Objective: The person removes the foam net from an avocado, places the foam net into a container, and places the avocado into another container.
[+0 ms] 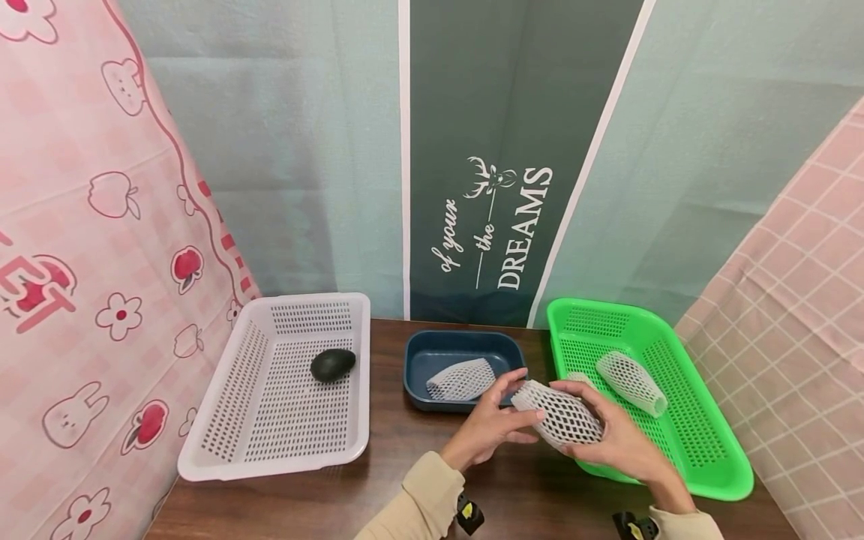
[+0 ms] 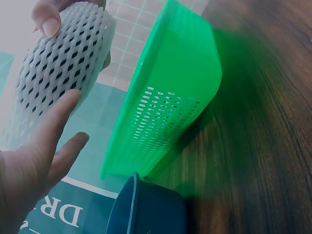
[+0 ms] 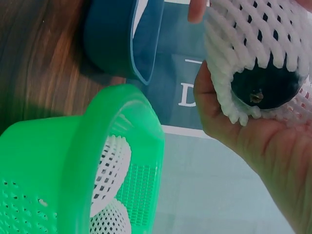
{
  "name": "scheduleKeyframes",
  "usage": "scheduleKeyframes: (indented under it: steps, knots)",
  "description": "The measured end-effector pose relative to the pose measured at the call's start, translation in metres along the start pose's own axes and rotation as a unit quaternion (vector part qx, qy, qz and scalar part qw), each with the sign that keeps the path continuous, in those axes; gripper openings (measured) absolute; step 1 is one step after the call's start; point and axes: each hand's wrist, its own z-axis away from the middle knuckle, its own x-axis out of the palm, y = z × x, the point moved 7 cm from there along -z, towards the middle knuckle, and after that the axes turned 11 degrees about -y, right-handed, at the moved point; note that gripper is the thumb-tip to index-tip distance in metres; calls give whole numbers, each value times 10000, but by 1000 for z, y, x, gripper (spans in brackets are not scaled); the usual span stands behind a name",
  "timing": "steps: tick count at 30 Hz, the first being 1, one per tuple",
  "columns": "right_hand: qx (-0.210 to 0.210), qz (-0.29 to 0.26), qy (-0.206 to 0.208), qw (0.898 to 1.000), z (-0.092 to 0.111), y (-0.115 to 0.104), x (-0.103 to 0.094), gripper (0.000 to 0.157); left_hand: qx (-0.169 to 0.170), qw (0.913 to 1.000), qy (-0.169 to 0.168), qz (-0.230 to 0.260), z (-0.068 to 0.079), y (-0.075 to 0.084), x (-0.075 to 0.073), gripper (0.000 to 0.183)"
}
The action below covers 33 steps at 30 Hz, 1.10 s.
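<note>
Both hands hold an avocado in a white foam net sleeve over the front of the green basket. My right hand grips its right end, fingers over the top and thumb below. The dark end of the avocado shows through the sleeve's opening in the right wrist view. My left hand is at the sleeve's other end, with one digit on its front and another along its upper edge. A foam net sleeve lies in the dark blue bin. Another avocado, bare and dark, rests in the white basket.
The white basket stands at the left, the blue bin at the middle back. More white foam nets lie inside the green basket at the right. Hanging cloths rise behind and beside the brown wooden table.
</note>
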Motion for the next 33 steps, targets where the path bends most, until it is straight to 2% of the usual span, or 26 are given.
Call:
scheduleKeyframes:
  steps: [7,13,20,30,33]
  knots:
    - [43,85,-39,9999,-3,-1,4,76,71,9999,-91,30,1,1,1,56]
    - [79,-131,-37,9999,-4,-1,6,76,73,9999,73,20,2,2,-1,44]
    - [143,-363,202,9990,-7,2,5,72,86,9996,287,12,5,3,-7,40]
    - [134,-1152,639,9912,-10,4,4,66,425,9980,425,178,12,12,-10,43]
    - [-27,-1405,735,9873,-10,4,4,65,469,9975,488,214,15,13,-13,44]
